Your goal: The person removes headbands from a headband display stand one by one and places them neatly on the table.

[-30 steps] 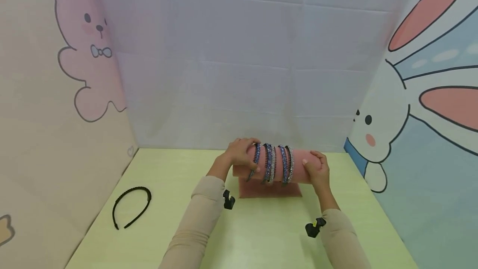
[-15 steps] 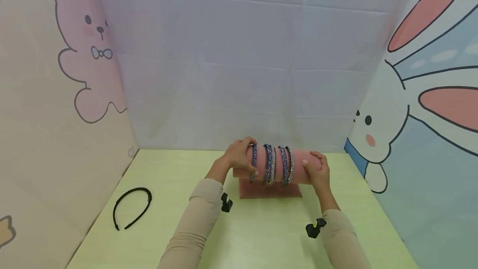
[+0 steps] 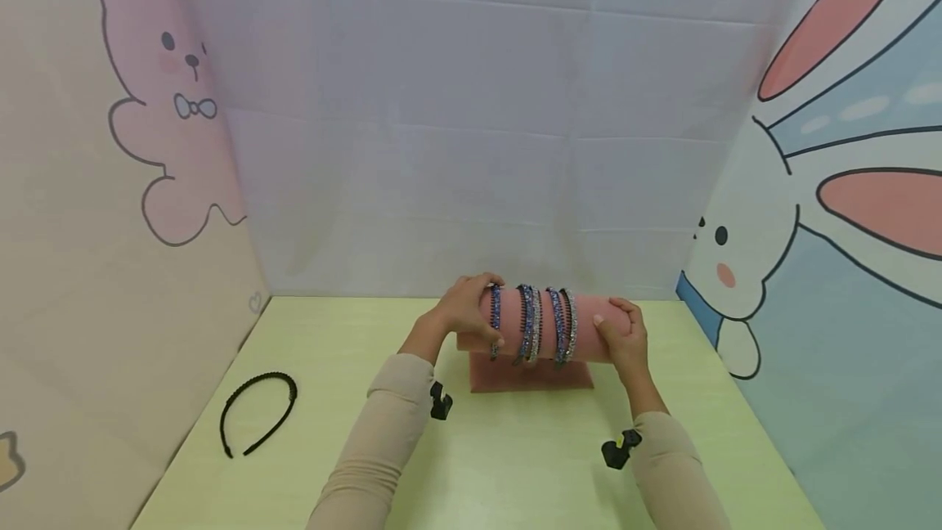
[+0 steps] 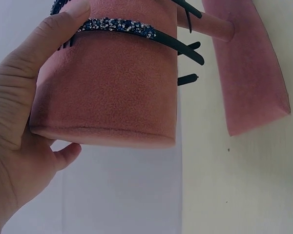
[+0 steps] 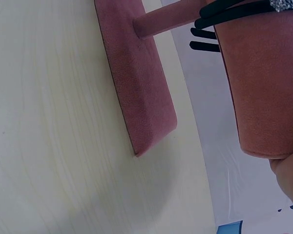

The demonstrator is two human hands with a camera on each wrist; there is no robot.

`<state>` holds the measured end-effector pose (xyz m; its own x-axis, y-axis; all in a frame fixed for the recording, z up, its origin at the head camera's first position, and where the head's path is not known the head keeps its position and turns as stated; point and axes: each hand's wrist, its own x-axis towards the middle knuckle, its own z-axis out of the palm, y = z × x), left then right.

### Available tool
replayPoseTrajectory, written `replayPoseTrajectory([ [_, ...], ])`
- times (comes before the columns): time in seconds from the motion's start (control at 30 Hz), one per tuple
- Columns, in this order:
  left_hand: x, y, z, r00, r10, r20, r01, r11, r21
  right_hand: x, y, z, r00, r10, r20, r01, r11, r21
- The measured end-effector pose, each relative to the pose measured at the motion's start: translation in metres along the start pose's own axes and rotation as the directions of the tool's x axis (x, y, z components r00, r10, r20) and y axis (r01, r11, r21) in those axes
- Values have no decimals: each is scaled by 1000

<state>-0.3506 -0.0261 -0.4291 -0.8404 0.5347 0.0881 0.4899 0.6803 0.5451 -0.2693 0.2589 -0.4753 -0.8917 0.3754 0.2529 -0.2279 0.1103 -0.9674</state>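
Note:
A pink padded headband stand [image 3: 589,327] has a horizontal roll raised on a post above a flat base [image 3: 530,377]. At the roll's left end my left hand [image 3: 465,307] holds a blue rhinestone headband [image 3: 495,319], thumb in front and fingers over the top. In the left wrist view, the thumb lies on that headband's stones [image 4: 115,25], and its black ends stick out past the roll. My right hand [image 3: 624,339] grips the roll's right end, thumb in front; its other fingers are partly hidden. Several more blue and silver headbands [image 3: 536,325] sit around the roll's middle.
A black headband [image 3: 293,395] lies on the pale yellow table [image 3: 353,350] at the left. White cloth [image 3: 441,186] hangs behind the table. Printed cartoon walls [image 3: 846,285] rise at both sides.
My left hand has moved slightly left along the roll, taking the leftmost blue headband with it. That headband has gone from slanted to nearly upright. My right hand stays on the roll's right end.

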Motion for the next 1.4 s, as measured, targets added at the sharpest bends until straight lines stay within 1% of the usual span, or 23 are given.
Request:
replayPoseTrajectory([
  [0.2,-2,-2,1,1000,1,-10,-2,998,-65,10,20,-4,1000,5,-9,-5,1000,14],
  [0.33,-4,-5,2,1000,4,-21,-5,997,-75,12,28,-4,1000,-20,-12,20,1000,-2],
  [0.43,-6,-7,2,1000,8,-27,-10,997,-81,12,29,-3,999,-39,-7,39,999,-5],
  [0.53,-7,-8,1,999,13,-34,-16,995,-94,12,28,-3,999,-42,-4,42,999,-2],
  [0.8,-9,-17,0,997,51,-66,-59,989,-137,14,27,-3,1000,-5,9,5,1000,-3],
  [0.97,-11,-19,4,996,52,-72,-63,983,-170,12,27,-5,1000,-4,-2,4,1000,-26],
  [1.17,-11,-19,9,997,45,-64,-56,983,-178,9,29,-7,1000,-23,-12,22,999,-23],
  [1.2,-11,-19,9,997,44,-58,-53,983,-175,7,24,-7,1000,-23,-10,23,999,-26],
  [1.33,-9,-18,4,998,54,-42,-60,984,-169,9,23,-6,1000,-13,-3,13,1000,3],
  [1.4,-9,-17,2,998,57,-40,-63,983,-171,10,23,-6,1000,-16,-6,16,1000,0],
])
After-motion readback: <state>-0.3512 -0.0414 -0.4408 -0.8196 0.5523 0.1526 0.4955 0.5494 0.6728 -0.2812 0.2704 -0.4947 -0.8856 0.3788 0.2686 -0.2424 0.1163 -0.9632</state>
